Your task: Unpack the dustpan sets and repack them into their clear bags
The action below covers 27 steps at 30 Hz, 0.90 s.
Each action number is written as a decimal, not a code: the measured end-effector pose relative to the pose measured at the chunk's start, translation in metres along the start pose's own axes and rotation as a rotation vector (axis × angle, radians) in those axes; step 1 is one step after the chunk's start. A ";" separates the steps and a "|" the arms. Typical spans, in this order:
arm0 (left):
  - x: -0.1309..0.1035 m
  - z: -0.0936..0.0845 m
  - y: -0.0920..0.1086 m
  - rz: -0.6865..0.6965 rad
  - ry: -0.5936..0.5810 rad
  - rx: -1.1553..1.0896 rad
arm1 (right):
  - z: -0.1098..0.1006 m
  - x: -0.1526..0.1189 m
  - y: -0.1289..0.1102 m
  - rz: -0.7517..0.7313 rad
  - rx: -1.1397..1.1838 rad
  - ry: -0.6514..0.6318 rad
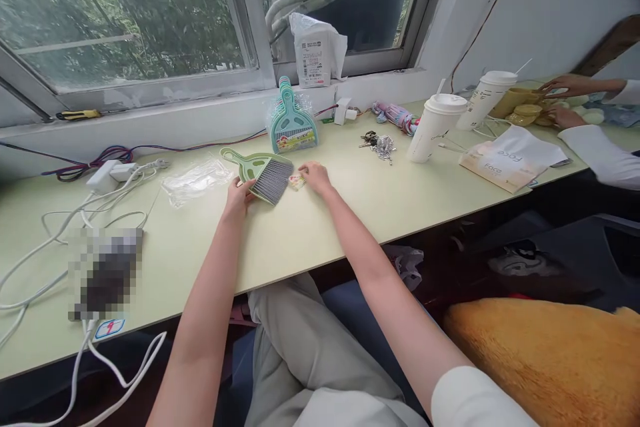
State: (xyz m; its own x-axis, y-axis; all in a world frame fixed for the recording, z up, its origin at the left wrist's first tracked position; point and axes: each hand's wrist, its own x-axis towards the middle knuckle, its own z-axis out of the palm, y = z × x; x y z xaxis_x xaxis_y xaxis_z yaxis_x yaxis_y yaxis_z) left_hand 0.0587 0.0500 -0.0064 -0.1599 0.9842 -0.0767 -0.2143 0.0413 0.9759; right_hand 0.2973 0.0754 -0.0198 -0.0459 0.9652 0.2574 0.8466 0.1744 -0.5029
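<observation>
A green mini dustpan with a grey-bristled brush (273, 179) set in it is tilted just above or on the table. My left hand (239, 196) is closed around its near left edge. At the right of the bristles, my right hand (315, 177) pinches a small printed label (297, 181) with yellow and red on it. Whether the label is fixed to the brush I cannot tell. Behind them a stack of teal dustpan sets (293, 123) in clear film stands against the wall. Crumpled clear plastic wrap (196, 180) lies to the left.
White chargers and cables (107, 177) and a blurred dark device (111, 273) occupy the left. Keys (380, 147), a white lidded cup (436, 127) and a tissue pack (510, 160) are on the right. Another person's hands (567, 100) handle yellowish items at far right.
</observation>
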 end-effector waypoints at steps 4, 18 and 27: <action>-0.002 0.001 -0.002 0.027 -0.026 -0.013 | 0.004 -0.002 -0.006 -0.008 -0.032 0.070; -0.014 0.005 -0.001 0.016 -0.269 -0.068 | 0.000 -0.005 0.001 0.026 -0.046 0.044; -0.004 -0.003 -0.003 0.152 -0.093 -0.191 | -0.007 0.000 -0.002 0.264 0.092 0.234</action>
State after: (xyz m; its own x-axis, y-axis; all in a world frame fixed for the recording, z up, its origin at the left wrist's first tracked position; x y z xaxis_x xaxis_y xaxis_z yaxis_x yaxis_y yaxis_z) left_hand 0.0576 0.0455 -0.0099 -0.1171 0.9886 0.0952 -0.3742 -0.1327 0.9178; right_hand 0.2995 0.0735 -0.0129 0.2993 0.9106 0.2851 0.7615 -0.0479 -0.6464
